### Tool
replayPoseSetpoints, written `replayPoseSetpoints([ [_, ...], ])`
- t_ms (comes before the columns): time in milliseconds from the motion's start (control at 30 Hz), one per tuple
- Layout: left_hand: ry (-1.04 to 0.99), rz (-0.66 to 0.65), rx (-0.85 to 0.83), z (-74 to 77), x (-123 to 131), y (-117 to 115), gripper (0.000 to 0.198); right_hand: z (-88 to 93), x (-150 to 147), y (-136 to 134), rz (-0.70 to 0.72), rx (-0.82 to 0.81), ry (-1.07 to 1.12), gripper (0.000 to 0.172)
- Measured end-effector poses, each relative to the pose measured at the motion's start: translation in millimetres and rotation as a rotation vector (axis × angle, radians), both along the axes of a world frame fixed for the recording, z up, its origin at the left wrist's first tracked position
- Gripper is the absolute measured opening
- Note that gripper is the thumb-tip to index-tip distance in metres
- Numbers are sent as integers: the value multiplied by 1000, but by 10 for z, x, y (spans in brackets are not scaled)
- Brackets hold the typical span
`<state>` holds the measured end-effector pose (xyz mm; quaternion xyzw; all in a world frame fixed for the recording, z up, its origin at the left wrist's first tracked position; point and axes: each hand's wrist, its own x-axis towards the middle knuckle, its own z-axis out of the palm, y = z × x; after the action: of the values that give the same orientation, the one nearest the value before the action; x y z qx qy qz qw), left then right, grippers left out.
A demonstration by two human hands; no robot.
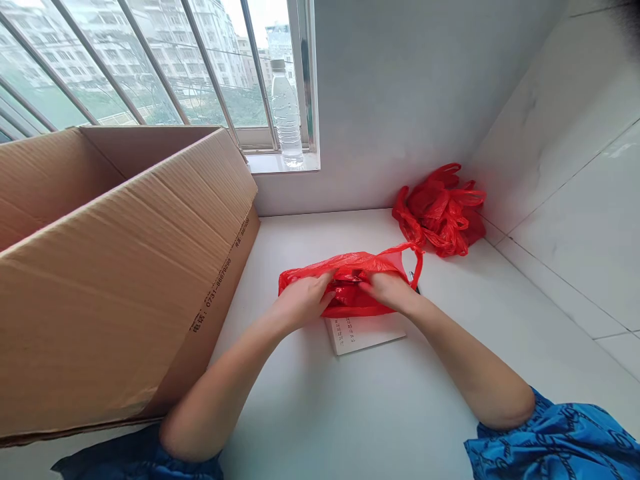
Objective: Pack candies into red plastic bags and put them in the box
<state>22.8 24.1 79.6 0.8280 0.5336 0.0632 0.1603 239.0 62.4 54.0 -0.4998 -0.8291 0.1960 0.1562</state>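
A red plastic bag (350, 311) lies on the white surface with its mouth spread open towards me. My left hand (306, 299) is at the left side of the mouth, thumb and fingers curled on the bag's film. My right hand (387, 291) reaches into the mouth from the right, and most of its fingers are hidden inside. Something dark and shiny shows between the hands; I cannot make out what it is. Under the bag rests a white booklet or pad (367, 335) with printed marks, its upper part covered. A small dark object's edge peeks out right of the bag.
A large open cardboard box (165, 267) fills the left side. Several crumpled red plastic bags (440, 212) lie in the back right corner. On the sill of the barred window stands a clear water bottle (287, 117). A tiled wall (575, 220) bounds the right.
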Motion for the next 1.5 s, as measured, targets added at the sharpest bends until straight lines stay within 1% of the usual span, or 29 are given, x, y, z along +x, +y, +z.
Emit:
replayPoseSetpoints([
  [67, 0, 29, -3, 31, 11, -2, 33, 61, 4, -15, -72, -9, 6, 18],
  [133, -27, 74, 3, 81, 28, -7, 30, 146, 19, -52, -113, -79, 78, 29],
  [200, -109, 122, 12, 139, 42, -14, 32, 236, 40, -95, -81, -180, 238, 36],
  [300, -351, 141, -16, 212, 40, -26, 33, 328, 72, -128, -6, -302, 491, 36],
  [367, -512, 136, -80, 238, 22, -32, 31, 358, 89, -127, 14, -364, 593, 36],
  [433, -595, 143, -145, 252, -1, -33, 32, 381, 105, -124, 39, -417, 650, 39],
  [500, -630, 149, -186, 264, -20, -31, 34, 409, 118, -135, 76, -460, 668, 41],
  [567, -666, 136, -221, 277, -29, -30, 35, 441, 125, -160, 111, -490, 649, 39],
  [700, -716, 112, -279, 297, -29, -37, 35, 469, 113, -212, 154, -491, 631, 33],
  [900, -711, 125, -290, 308, -31, -43, 36, 452, 101, -210, 159, -493, 670, 27],
  [1100, -741, 80, -329, 372, -57, -40, 35, 474, 135, -167, 172, -537, 700, 33],
  [1200, -747, 64, -338, 396, -68, -39, 33, 473, 147, -147, 163, -541, 710, 31],
  [1333, -737, 77, -313, 395, -67, -36, 31, 476, 144, -142, 173, -543, 725, 27],
  [1500, -744, 84, -314, 386, -67, -32, 32, 486, 142, -147, 181, -562, 729, 28],
])
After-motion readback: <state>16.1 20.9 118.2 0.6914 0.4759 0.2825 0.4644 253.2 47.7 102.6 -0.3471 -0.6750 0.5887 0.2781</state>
